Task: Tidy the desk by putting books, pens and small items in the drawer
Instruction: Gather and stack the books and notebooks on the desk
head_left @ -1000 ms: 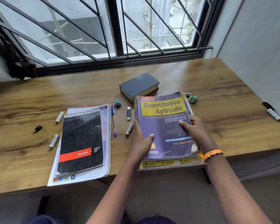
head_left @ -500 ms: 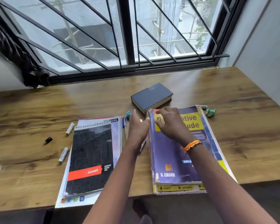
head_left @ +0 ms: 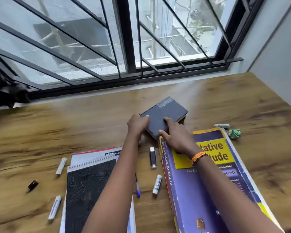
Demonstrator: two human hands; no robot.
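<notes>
Both hands are on the dark book [head_left: 165, 115] at the far middle of the desk [head_left: 242, 105]: left hand [head_left: 138, 123] grips its left edge, right hand [head_left: 176, 133] rests fingers on top.

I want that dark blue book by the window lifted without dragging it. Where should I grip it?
Grip the dark blue book by its two long edges, coming from the near side: it lies flat and angled, and the left hand and right hand already flank it.
</notes>
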